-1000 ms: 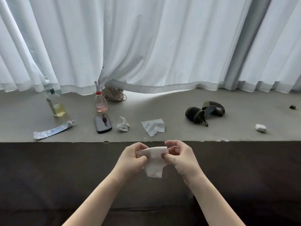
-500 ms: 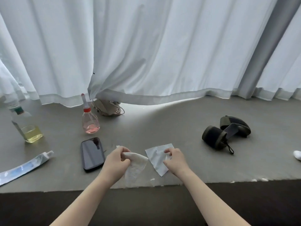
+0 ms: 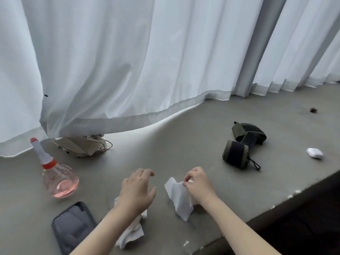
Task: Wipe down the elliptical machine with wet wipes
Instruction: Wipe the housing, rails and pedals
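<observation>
My right hand [image 3: 199, 184] pinches a white wipe [image 3: 179, 198] at its upper edge, and the sheet droops onto the grey ledge [image 3: 184, 144]. My left hand [image 3: 137, 190] hovers over the ledge with its fingers spread and relaxed, holding nothing. Under my left wrist lies a crumpled used wipe [image 3: 131, 232], partly hidden by my forearm. The elliptical machine is not in view.
A bottle with pink liquid and a red-and-white nozzle [image 3: 55, 173] stands at the left. A dark phone [image 3: 73, 227] lies by my left forearm. Beige fabric [image 3: 82, 146] sits under the white curtain [image 3: 128, 61]. Dark wrist wraps [image 3: 242, 144] and a white case [image 3: 315, 153] lie at the right.
My left hand has let go of the crumpled wipe, which now lies on the ledge. My right hand has picked up the flat wipe. The view has moved closer to the ledge.
</observation>
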